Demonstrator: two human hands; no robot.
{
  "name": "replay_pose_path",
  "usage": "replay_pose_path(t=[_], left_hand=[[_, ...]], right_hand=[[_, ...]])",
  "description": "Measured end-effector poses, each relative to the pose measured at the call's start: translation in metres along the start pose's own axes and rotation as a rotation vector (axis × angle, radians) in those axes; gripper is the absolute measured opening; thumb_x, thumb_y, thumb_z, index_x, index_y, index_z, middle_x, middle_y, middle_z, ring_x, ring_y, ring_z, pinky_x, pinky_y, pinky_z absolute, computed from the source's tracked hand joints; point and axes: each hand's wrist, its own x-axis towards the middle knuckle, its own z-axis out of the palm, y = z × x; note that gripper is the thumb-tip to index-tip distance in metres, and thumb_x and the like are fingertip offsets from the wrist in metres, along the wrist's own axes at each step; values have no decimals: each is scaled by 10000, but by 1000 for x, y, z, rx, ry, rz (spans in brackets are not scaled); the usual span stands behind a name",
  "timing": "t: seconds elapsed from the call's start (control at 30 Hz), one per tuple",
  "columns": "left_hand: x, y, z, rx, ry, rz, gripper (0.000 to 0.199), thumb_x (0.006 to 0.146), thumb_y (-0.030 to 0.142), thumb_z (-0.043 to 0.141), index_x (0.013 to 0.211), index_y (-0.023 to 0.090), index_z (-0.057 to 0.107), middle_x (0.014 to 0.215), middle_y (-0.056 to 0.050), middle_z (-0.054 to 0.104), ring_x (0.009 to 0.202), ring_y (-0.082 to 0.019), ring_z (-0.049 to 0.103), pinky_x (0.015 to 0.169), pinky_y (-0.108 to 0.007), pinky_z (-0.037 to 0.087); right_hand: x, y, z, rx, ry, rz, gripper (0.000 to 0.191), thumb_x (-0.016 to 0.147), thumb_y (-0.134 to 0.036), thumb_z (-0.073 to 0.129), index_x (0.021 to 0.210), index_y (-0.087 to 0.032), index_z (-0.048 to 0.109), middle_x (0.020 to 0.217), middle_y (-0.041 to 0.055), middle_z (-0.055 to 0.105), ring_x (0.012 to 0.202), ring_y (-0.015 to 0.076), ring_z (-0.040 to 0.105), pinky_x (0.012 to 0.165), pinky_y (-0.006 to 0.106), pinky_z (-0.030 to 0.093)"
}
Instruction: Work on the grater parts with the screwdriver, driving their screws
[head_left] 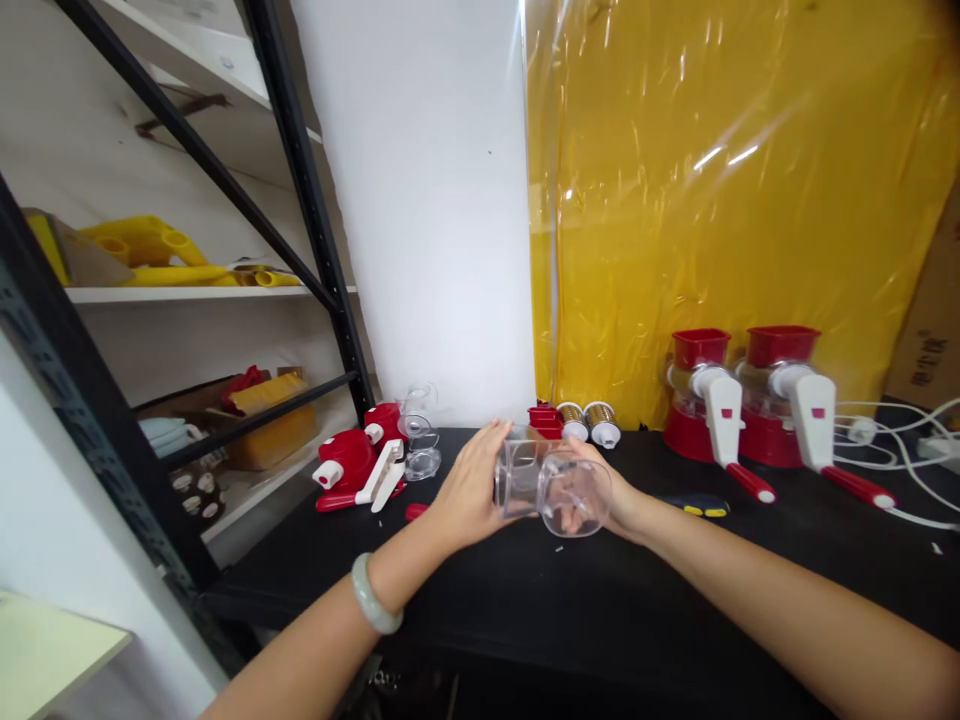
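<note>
Between my two hands, above the black table (480, 610), is a clear plastic grater housing (551, 490), tilted so its round opening faces me. My left hand (465, 490) grips its left side, fingers along the top. From the right, my right hand (619, 500) wraps around it, and some of its fingers show through the plastic. Behind my left hand lie red grater bases (346, 458), white crank handles (384, 474) with red grips, and clear round parts (424, 462). Beyond the housing are metal grater drums (601, 425) and red hoppers (545, 420).
Two assembled red-and-white rotary graters (697, 430) stand at the right, cranks toward me. A screwdriver (697, 506) with a yellow-marked handle lies near my right forearm. White cables (900, 450) run along the far right. A black-framed shelf (300, 180) rises on the left.
</note>
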Motion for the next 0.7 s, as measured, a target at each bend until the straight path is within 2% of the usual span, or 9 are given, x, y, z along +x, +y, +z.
replay_pose_path(t=[0.07,0.13,0.27,0.33,0.4,0.47,0.5,0.57,0.7], left_hand=[[11,-10,7,-207,105,-78,1007,641,378,869,1506,239,374,1450,-171,523,1355,-341,487,1159,-504,341],[24,-23,7,-387,122,-152,996,584,352,901,1458,227,440,1340,-155,612,1248,-333,580,1106,-487,410],[40,-44,-7,-450,176,-229,825,493,332,936,1242,176,629,1251,-148,661,1188,-328,610,1092,-468,417],[39,-53,-13,-550,131,-308,776,474,332,940,1179,168,660,1223,-147,673,1174,-328,614,1077,-478,422],[34,-63,-16,-711,76,-388,705,510,386,921,1129,163,670,1142,-138,697,1098,-316,647,1021,-484,460],[27,-73,-15,-807,126,-451,618,553,439,894,1058,161,670,1043,-118,705,1009,-285,667,968,-464,491],[24,-78,-14,-807,191,-480,599,556,441,892,1035,166,662,1018,-107,698,985,-267,666,950,-447,500],[18,-85,-12,-789,300,-525,618,535,415,907,1041,180,640,1025,-93,680,977,-243,656,936,-416,507],[14,-91,-11,-721,379,-595,661,543,409,901,1101,194,621,1064,-94,663,959,-229,653,912,-398,514]], right_hand=[[9,-12,11,-31,-41,82,723,927,-733,124,944,-181,589,574,39,644,382,165,604,391,252,492],[16,-28,20,-81,-79,100,808,927,-726,27,944,-165,609,563,63,655,396,154,614,410,224,494],[33,-56,28,-255,-216,103,941,869,-781,-51,1208,-129,536,634,110,704,475,187,666,444,252,524],[44,-65,26,-427,-141,-60,884,867,-825,82,1332,-166,444,650,64,694,487,192,656,445,273,524],[55,-73,22,-611,11,-362,793,872,-817,286,1354,-205,431,762,46,687,560,183,653,507,300,549],[62,-80,22,-751,109,-641,721,877,-757,432,1351,-214,457,985,86,668,745,198,671,671,362,587],[65,-83,24,-811,117,-714,715,877,-726,479,1369,-208,452,1100,116,640,864,221,671,772,406,585],[67,-86,33,-923,100,-760,758,865,-661,572,1442,-205,391,1294,166,560,1106,279,619,942,482,532],[75,-82,54,-1052,40,-792,960,774,-555,749,1541,-259,254,1526,182,366,1419,340,379,1137,558,364]])
